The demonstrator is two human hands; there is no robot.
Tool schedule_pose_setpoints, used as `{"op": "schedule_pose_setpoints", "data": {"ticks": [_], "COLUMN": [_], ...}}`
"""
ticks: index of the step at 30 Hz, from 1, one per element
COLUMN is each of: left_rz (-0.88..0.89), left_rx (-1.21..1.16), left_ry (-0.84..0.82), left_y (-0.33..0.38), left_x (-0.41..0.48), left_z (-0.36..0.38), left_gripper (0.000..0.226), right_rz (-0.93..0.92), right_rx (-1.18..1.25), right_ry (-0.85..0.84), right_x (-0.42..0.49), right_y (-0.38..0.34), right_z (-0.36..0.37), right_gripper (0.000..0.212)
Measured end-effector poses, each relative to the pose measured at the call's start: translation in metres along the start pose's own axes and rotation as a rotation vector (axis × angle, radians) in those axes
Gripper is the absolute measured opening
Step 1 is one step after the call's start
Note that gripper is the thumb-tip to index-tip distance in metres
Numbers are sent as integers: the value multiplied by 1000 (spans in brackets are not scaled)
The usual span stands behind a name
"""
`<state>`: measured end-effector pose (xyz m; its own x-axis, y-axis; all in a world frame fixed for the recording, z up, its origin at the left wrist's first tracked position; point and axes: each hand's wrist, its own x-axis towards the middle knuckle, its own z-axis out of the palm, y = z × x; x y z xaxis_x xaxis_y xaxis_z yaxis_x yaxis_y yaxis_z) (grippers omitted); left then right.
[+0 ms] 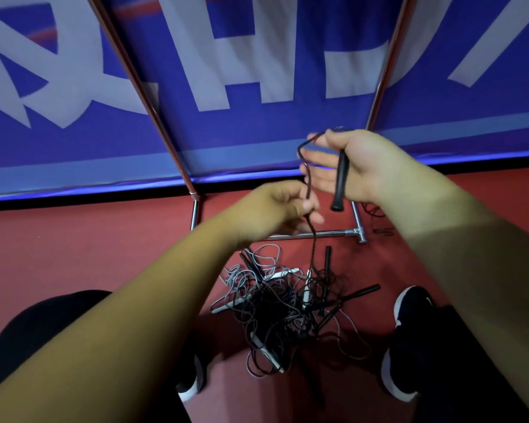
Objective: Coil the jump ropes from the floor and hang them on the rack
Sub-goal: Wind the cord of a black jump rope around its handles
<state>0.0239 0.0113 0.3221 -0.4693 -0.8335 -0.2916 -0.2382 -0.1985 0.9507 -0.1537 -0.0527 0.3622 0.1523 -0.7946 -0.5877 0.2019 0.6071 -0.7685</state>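
Note:
My right hand (353, 166) holds a black jump-rope handle (340, 181) upright against its palm, with the handle's end hanging below. The black cord (303, 160) loops out from the top of that hand and runs down to my left hand (280, 206), which pinches it. Below my left hand the cord drops into a tangled pile of black and grey jump ropes (287, 303) on the red floor between my feet. The chrome rack (316, 235) stands just behind the pile, its uprights rising to the left and right.
A blue banner with large white characters (257, 71) backs the rack. My dark shoes (409, 340) and knees flank the pile. A thin cord (376, 213) lies on the floor right of the rack's foot.

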Motion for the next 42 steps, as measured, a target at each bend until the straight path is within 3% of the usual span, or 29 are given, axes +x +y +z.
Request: {"op": "schedule_pose_setpoints", "data": {"ticks": [3, 6, 9, 13, 18, 22, 23, 25, 28, 30, 33, 36, 40, 42], "left_rz": [-29, -15, 43, 97, -46, -97, -113, -124, -105, -117, -77, 51, 106, 80], "left_rx": [-252, -516, -785, -881, -558, 54, 131, 197, 244, 106, -277, -596, -958, -1076], "left_ry": [122, 319, 499, 583, 465, -75, -193, -286, -294, -284, -133, 135, 428, 490], "left_y": [12, 16, 15, 13, 11, -2, -6, -11, -9, 0, 17, 27, 26, 24], "left_x": [0, 3, 8, 12, 12, 2, 0, -2, -3, -5, -7, -1, 8, 9], "left_z": [-19, -38, -53, -56, -43, -23, -17, -9, -12, -18, -27, -41, -57, -61], "left_gripper": [12, 12, 11, 16, 13, 56, 57, 45, 22, 16, 10, 7, 16, 19], "right_rz": [158, 257, 228, 87, 26, 28, 23, 10, -27, -28, 61, 208, 204, 169], "right_rx": [-469, -699, -658, -444, -30, 321, 402, 534, 569, 421, -175, -635, -723, -644], "right_ry": [-15, -202, -396, -414, -349, -305, -289, -248, -172, -115, -63, -231, -555, -593], "right_x": [0, -7, -16, -18, -8, -2, -1, 2, 7, 10, 14, 3, -14, -17], "right_y": [8, 20, 23, 23, 15, 5, 4, 2, -1, -2, 4, 13, 18, 18], "right_z": [-11, -15, -12, -4, 7, 5, 5, 3, -3, -10, -21, -22, -15, -10], "right_gripper": [25, 30, 35, 29, 21, 20, 19, 19, 22, 29, 36, 38, 38, 36]}}
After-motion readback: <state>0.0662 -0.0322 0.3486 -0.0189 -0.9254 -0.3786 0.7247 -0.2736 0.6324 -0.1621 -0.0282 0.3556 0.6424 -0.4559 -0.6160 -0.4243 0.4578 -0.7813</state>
